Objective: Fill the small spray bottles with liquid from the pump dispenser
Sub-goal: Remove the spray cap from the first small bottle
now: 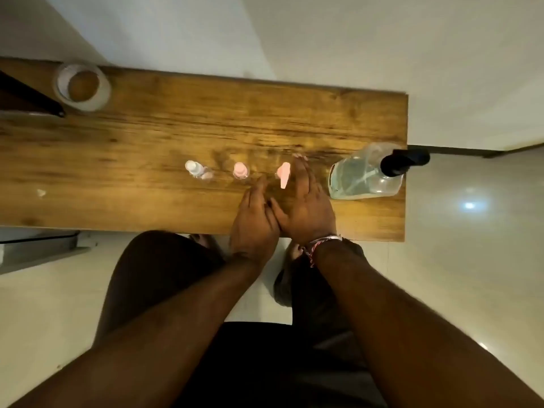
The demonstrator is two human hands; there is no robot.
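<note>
On the wooden table point(147, 148) I count three small spray bottles in a row: one with a white cap point(195, 168) on the left, one with a pink cap point(240, 169) in the middle, and a third pink-topped one point(284, 175) on the right, partly hidden behind my fingers. It's blurry, so I can't tell how full any of them are. One pump dispenser point(368, 175) sits near the right end of the table, clear body with liquid inside and a black pump head, just beside my right hand.

Both hands are over the near edge of the table, side by side and touching each other. My left hand point(255, 222) is flat with relaxed fingers, holding nothing. My right hand point(306, 207) has straight fingers reaching up alongside the third bottle; can't tell if it actually touches it. There's a thread bracelet point(319, 242) on that wrist. One roll of tape point(83, 86) sits at the far left corner.
</note>
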